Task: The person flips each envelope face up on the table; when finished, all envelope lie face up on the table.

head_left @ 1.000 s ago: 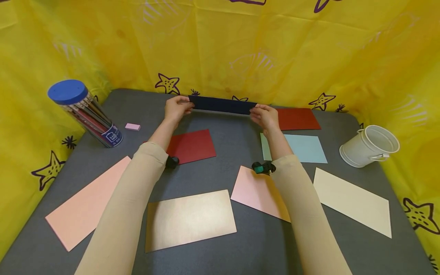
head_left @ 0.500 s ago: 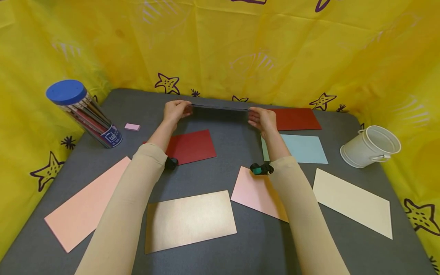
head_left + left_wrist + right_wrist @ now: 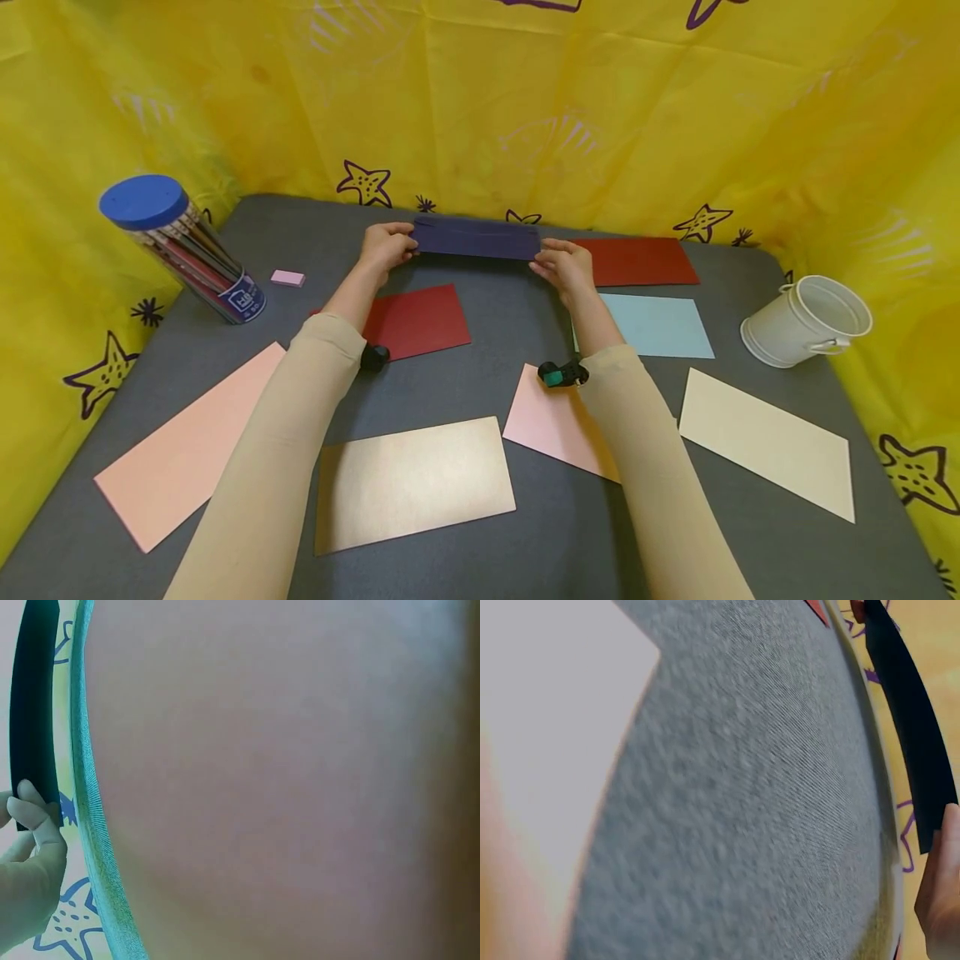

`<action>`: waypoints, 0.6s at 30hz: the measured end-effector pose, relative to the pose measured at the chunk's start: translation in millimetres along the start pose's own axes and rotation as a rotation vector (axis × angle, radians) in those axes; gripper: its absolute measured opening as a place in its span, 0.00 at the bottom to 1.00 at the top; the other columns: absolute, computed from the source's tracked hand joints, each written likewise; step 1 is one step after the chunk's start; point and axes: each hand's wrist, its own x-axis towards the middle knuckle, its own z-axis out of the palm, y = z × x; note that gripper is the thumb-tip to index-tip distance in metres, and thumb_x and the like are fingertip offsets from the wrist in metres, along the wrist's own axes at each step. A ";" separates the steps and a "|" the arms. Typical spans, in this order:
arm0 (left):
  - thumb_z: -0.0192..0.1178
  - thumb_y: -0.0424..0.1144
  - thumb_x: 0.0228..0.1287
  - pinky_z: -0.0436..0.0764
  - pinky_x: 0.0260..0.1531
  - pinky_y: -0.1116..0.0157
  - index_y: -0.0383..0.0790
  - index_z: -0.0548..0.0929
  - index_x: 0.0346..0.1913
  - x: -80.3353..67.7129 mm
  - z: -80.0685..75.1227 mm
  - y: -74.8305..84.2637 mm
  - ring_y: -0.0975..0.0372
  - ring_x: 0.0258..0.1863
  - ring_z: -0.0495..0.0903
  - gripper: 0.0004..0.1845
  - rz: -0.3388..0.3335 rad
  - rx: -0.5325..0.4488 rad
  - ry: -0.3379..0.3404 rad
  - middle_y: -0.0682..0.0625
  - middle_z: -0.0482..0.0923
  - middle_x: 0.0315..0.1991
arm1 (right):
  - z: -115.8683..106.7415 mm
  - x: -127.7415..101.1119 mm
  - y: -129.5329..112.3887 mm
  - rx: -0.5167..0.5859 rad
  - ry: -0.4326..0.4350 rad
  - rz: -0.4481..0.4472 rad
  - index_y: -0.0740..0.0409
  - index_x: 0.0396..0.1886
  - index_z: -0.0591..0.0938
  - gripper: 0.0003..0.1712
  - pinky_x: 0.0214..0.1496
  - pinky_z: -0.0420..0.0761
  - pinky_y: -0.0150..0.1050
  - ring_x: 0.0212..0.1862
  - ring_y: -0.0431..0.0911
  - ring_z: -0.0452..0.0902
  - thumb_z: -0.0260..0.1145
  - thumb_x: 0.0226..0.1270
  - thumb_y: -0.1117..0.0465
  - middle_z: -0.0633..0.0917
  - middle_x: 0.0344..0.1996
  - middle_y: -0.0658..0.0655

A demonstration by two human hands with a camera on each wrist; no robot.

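Two hands pinching dark blue card (image 3: 476, 238) by its ends, long axis left-right, seemingly tilted toward the camera.

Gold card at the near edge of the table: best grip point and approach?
Judging by pose: the gold card lies flat on the grey table, so there is no edge to pinch from above. Best slide it toward the near table edge, then pinch its near long edge from the front.

No readable text anywhere; only an illegible white-on-blue label on the pencil tube (image 3: 243, 297).
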 end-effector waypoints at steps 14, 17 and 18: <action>0.58 0.29 0.65 0.83 0.55 0.66 0.34 0.79 0.62 -3.9 0.4 -2.4 0.69 0.31 0.80 0.22 -0.012 0.146 0.151 0.39 0.76 0.64 | 12.0 4.2 10.4 -0.071 0.071 0.049 0.71 0.61 0.77 0.25 0.56 0.84 0.38 0.30 0.38 0.78 0.59 0.63 0.79 0.78 0.42 0.55; 0.56 0.29 0.63 0.80 0.56 0.66 0.36 0.81 0.60 -4.8 0.0 -2.2 0.62 0.46 0.79 0.22 -0.011 0.206 0.173 0.41 0.76 0.64 | 12.9 3.4 11.5 -0.109 0.081 0.049 0.69 0.61 0.78 0.24 0.59 0.83 0.38 0.33 0.38 0.76 0.59 0.65 0.77 0.79 0.47 0.57; 0.56 0.29 0.62 0.78 0.56 0.66 0.36 0.81 0.60 -4.8 -0.1 -2.0 0.59 0.52 0.77 0.22 -0.008 0.221 0.176 0.41 0.76 0.65 | 12.8 3.0 11.7 -0.114 0.083 0.049 0.69 0.62 0.78 0.23 0.57 0.84 0.36 0.33 0.38 0.76 0.59 0.66 0.76 0.80 0.49 0.58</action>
